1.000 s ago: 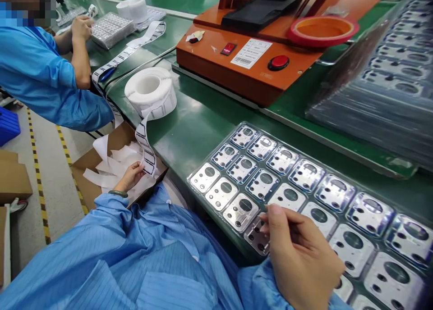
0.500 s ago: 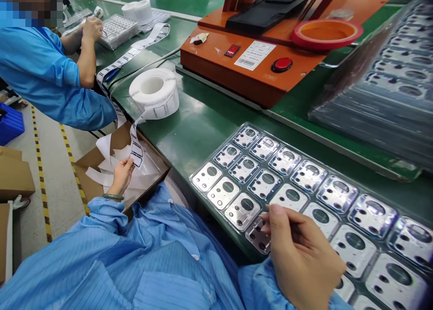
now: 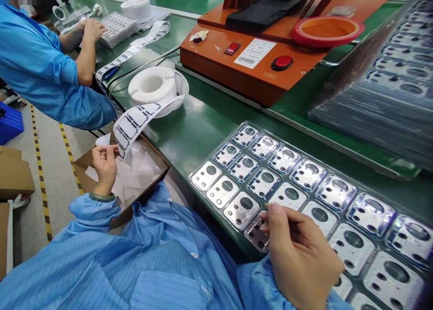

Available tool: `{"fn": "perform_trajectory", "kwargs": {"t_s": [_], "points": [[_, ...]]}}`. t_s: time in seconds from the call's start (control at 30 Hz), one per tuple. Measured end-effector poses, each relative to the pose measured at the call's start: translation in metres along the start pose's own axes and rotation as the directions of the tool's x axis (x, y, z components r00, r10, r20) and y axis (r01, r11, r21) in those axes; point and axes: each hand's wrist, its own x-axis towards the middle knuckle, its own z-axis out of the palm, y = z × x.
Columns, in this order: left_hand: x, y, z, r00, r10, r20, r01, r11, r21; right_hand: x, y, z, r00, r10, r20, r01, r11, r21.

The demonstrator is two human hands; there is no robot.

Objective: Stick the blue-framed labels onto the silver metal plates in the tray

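Note:
My left hand pinches the free end of a white label strip printed with dark frame outlines. The strip curves up to a thick white roll lying on the green bench. Over the near edge of a clear plastic tray is my right hand, its thumb and fingertips pressed together. Anything between those fingertips is too hidden to make out. Silvery metal plates, each with one large hole and smaller ones, sit in rows in the tray. Those in the far rows carry bluish-dark outlines; several near ones look plain.
Behind the tray stands an orange machine with a red button, and a red tape ring rests on it. Stacked trays rise at the right. A cardboard box of white scraps stands below the bench edge. A co-worker works at left.
My left hand has moved left and drawn out more strip, which now runs in a wide curve off the roll. My right hand stays nearly still. The co-worker's hands shifted slightly.

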Motion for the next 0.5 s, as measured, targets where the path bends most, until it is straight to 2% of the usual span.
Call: {"fn": "perform_trajectory", "kwargs": {"t_s": [0.07,0.17,0.23,0.33,0.47,0.5], "points": [[0.01,0.002,-0.002,0.998,-0.059,-0.005,0.058,0.994,-0.088,0.0,0.0,0.0,1.0,-0.008,-0.005,0.008,1.0,-0.001],[0.024,0.003,-0.01,0.985,-0.074,-0.156,0.057,0.992,-0.111,-0.001,0.001,0.0,1.0,-0.023,0.0,0.023,1.0,-0.004],[0.032,0.004,-0.018,0.952,-0.028,-0.304,0.004,0.997,-0.081,-0.001,0.002,0.0,0.999,-0.037,0.005,0.037,0.999,-0.011],[0.04,0.012,-0.026,0.874,0.065,-0.481,-0.084,0.996,-0.019,0.0,0.002,-0.002,0.999,-0.041,0.023,0.042,0.999,-0.023],[0.045,0.035,-0.028,0.832,0.105,-0.545,-0.128,0.992,-0.004,0.0,0.001,-0.003,0.997,-0.074,0.034,0.075,0.997,-0.023],[0.046,0.041,-0.029,0.847,0.096,-0.522,-0.115,0.993,-0.004,0.001,0.0,-0.004,0.995,-0.092,0.031,0.093,0.996,-0.018]]}}
